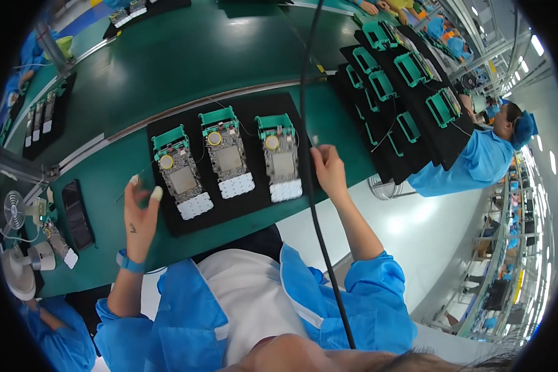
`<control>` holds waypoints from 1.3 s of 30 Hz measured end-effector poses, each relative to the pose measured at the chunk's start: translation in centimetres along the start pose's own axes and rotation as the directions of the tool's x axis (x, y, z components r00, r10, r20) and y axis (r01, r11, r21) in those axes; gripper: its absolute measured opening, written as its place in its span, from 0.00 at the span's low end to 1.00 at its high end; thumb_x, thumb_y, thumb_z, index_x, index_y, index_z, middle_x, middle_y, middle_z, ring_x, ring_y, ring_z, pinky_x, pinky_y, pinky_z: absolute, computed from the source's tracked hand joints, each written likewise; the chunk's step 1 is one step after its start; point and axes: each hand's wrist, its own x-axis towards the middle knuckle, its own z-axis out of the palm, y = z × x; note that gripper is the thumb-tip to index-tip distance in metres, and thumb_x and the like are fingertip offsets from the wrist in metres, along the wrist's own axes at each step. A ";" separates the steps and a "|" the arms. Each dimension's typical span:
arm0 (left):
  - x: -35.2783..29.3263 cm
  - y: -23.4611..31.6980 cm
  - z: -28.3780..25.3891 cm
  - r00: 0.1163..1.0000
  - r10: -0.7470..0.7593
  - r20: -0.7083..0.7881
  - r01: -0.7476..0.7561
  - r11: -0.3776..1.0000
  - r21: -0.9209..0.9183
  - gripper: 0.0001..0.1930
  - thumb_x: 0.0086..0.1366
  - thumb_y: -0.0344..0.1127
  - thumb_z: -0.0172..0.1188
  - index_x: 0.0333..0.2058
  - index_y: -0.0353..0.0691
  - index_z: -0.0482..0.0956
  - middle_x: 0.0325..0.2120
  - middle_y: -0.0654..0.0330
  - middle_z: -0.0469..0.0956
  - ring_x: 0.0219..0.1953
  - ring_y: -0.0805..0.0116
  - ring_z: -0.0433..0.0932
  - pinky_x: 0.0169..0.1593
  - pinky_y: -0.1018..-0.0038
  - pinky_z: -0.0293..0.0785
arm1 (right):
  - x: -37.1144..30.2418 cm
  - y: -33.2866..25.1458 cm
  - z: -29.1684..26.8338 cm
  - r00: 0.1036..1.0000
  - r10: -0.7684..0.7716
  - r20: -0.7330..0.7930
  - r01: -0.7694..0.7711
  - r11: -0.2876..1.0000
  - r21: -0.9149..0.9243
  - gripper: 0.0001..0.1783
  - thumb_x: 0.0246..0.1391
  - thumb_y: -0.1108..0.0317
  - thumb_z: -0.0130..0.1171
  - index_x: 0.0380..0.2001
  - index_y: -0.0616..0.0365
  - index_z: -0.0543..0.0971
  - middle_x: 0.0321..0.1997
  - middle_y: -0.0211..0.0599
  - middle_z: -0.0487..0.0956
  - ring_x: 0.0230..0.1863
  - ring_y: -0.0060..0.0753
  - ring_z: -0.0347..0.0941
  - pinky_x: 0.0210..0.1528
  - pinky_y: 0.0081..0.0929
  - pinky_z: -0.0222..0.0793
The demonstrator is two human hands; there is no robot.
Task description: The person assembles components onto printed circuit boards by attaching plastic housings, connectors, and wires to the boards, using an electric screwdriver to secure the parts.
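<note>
Three green-framed circuit boards lie in a row on a black mat [226, 214]: a left board [183, 178], a middle board [229, 160] and a right board [283, 164]. Each has a round yellow-rimmed part, a large grey square and a white lower end. Left of the left board, my left hand [139, 217] has its thumb and index finger apart, with pale covers on the tips. A thin rod passes beside its index fingertip, apparently not gripped. Just right of the right board, my right hand [332, 170] is raised with curled fingers; something small and whitish at its fingertips is blurred.
A dark phone [77, 212], a small fan [15, 209] and another circuit board [60, 243] are at the left. Black trays [384, 152] with several green frames stand at right, near a person in blue [471, 164]. A black cable [316, 229] hangs across the view.
</note>
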 end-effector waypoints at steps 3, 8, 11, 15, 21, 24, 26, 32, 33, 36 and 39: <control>0.2 0.1 -0.2 0.990 -0.132 0.051 0.134 0.990 -0.048 0.26 0.60 0.32 0.63 0.55 0.28 0.66 0.48 0.53 0.73 0.44 0.68 0.74 0.48 0.73 0.72 | 0.3 -1.7 -0.2 0.923 0.116 0.366 -0.207 0.953 0.221 0.21 0.55 0.57 0.61 0.37 0.69 0.79 0.31 0.44 0.82 0.30 0.26 0.77 0.33 0.25 0.72; 1.8 2.5 -1.0 0.975 -0.052 0.214 0.140 0.896 -0.420 0.24 0.61 0.31 0.62 0.55 0.32 0.68 0.47 0.58 0.75 0.48 0.72 0.73 0.53 0.74 0.69 | -0.3 -4.3 -0.7 0.900 0.139 0.413 -0.308 0.873 0.378 0.20 0.58 0.58 0.59 0.43 0.66 0.76 0.36 0.36 0.81 0.34 0.20 0.76 0.37 0.20 0.72; 5.9 2.2 -1.8 0.967 -0.025 0.252 0.170 0.804 -0.570 0.23 0.65 0.37 0.57 0.56 0.32 0.67 0.49 0.58 0.75 0.50 0.72 0.73 0.54 0.75 0.67 | 1.7 -7.3 -0.7 0.883 0.193 0.429 -0.433 0.689 0.581 0.15 0.58 0.57 0.59 0.39 0.59 0.75 0.33 0.30 0.78 0.33 0.17 0.75 0.33 0.19 0.71; 12.3 0.9 -2.2 0.947 0.023 0.322 0.258 0.543 -0.799 0.19 0.70 0.40 0.49 0.53 0.32 0.70 0.48 0.59 0.75 0.50 0.69 0.73 0.56 0.72 0.68 | 8.6 -6.0 5.2 0.954 0.095 0.284 -0.279 0.624 0.730 0.19 0.57 0.60 0.60 0.46 0.61 0.71 0.39 0.33 0.78 0.37 0.22 0.75 0.38 0.20 0.71; 15.5 -1.3 -0.3 0.981 -0.028 0.193 0.185 0.433 -0.882 0.23 0.68 0.39 0.52 0.57 0.35 0.62 0.52 0.50 0.69 0.53 0.58 0.70 0.54 0.65 0.70 | 19.7 -6.1 15.4 0.967 0.230 -0.110 -0.127 0.808 0.575 0.24 0.54 0.60 0.62 0.45 0.69 0.72 0.39 0.46 0.79 0.39 0.35 0.76 0.41 0.31 0.71; 13.6 -0.5 0.7 0.976 -0.098 0.193 0.214 0.573 -0.791 0.21 0.68 0.41 0.53 0.55 0.37 0.64 0.48 0.55 0.72 0.45 0.66 0.73 0.48 0.69 0.71 | 21.7 -10.9 20.5 0.936 0.229 -0.269 -0.134 0.935 0.329 0.19 0.60 0.59 0.49 0.35 0.68 0.75 0.37 0.58 0.78 0.44 0.58 0.74 0.43 0.48 0.67; 13.0 0.7 2.5 0.959 -0.060 0.278 0.259 0.588 -0.766 0.20 0.68 0.41 0.54 0.54 0.39 0.66 0.46 0.58 0.73 0.42 0.69 0.73 0.46 0.70 0.71 | 22.8 -10.5 21.2 0.971 -0.052 -0.233 0.063 0.997 0.041 0.20 0.61 0.60 0.45 0.28 0.68 0.76 0.29 0.60 0.77 0.34 0.61 0.76 0.38 0.51 0.70; 10.7 -0.2 2.0 0.939 -0.044 0.342 0.266 0.723 -0.637 0.19 0.66 0.38 0.57 0.53 0.41 0.70 0.42 0.61 0.76 0.37 0.73 0.76 0.39 0.77 0.74 | 13.2 -15.8 13.9 0.929 -0.299 0.216 0.241 0.936 0.257 0.13 0.57 0.61 0.50 0.29 0.61 0.76 0.29 0.50 0.79 0.34 0.55 0.76 0.35 0.44 0.72; 10.5 0.3 1.9 0.935 -0.050 0.350 0.271 0.738 -0.618 0.18 0.66 0.38 0.57 0.52 0.41 0.70 0.42 0.61 0.76 0.37 0.73 0.76 0.39 0.77 0.74 | 10.5 -17.0 9.0 0.925 -0.358 0.124 0.335 0.926 0.175 0.12 0.57 0.62 0.52 0.30 0.60 0.76 0.28 0.48 0.79 0.33 0.52 0.76 0.33 0.42 0.72; 10.5 1.7 2.1 0.925 -0.018 0.380 0.257 0.766 -0.590 0.16 0.66 0.38 0.57 0.50 0.40 0.71 0.41 0.62 0.76 0.36 0.75 0.76 0.39 0.77 0.72 | 6.7 -15.8 -4.8 0.753 -0.544 -0.371 0.496 0.839 -0.225 0.05 0.51 0.69 0.58 0.31 0.56 0.78 0.27 0.43 0.77 0.29 0.47 0.76 0.30 0.40 0.71; 10.5 2.9 3.6 0.902 0.020 0.431 0.258 0.777 -0.575 0.16 0.66 0.38 0.56 0.50 0.40 0.71 0.40 0.62 0.77 0.36 0.75 0.76 0.39 0.77 0.71 | 5.8 -11.3 -18.2 0.482 -0.420 -0.769 -0.056 0.861 -0.505 0.10 0.56 0.64 0.57 0.30 0.60 0.76 0.30 0.45 0.76 0.29 0.46 0.74 0.30 0.38 0.69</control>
